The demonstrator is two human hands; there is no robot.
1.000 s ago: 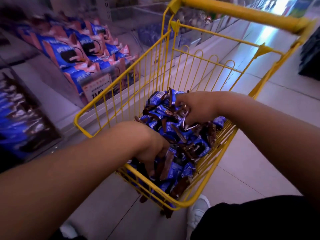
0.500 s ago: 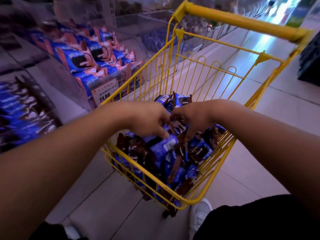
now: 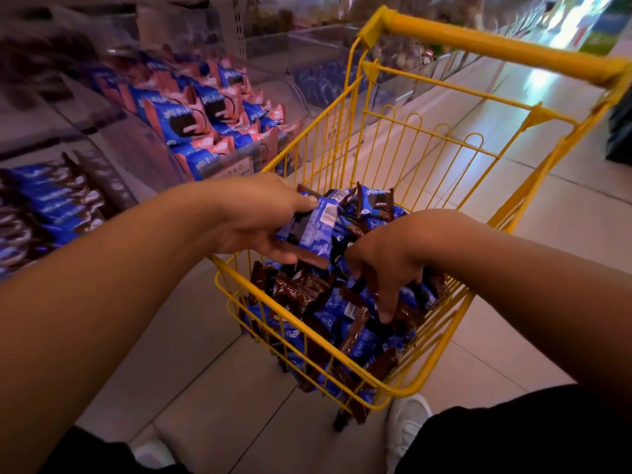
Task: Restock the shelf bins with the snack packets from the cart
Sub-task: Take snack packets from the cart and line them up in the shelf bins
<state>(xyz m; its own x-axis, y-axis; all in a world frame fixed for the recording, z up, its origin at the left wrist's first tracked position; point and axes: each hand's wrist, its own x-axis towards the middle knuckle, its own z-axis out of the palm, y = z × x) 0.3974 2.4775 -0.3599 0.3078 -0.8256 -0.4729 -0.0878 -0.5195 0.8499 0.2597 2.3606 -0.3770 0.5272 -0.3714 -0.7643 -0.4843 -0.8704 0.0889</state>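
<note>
Gripping a small bunch of blue snack packets [image 3: 316, 224], the left hand [image 3: 253, 217] was raised above the cart's left rim, thumb under the bunch and fingers curled over its top; the number of packets in that grip could not be told. The right hand [image 3: 383, 258] reached down into the heap near the cart's right side, fingers spread and dug among the wrappers; whether it held any could not be told.

One yellow wire cart [image 3: 403, 390] stood on the floor, carrying a loose heap of blue and brown packets [image 3: 328, 313] that filled its near end up to about rim height. The heap was too tangled to count. The far end of the basket showed bare wire, and a single yellow handle bar [image 3: 496, 46] crossed the far edge.

Flooring was of pale glossy tiles [image 3: 222, 371] with visible joints, running up an aisle toward a bright patch at top right. Two white shoes showed at the bottom edge, one [image 3: 407, 425] just beside the cart's near corner.

Shelving stood to the left of the cart. One clear bin [image 3: 212, 111] held blue and pink packets, another [image 3: 51, 206] at the left edge held blue and brown ones. Further bins beyond were blurred.
</note>
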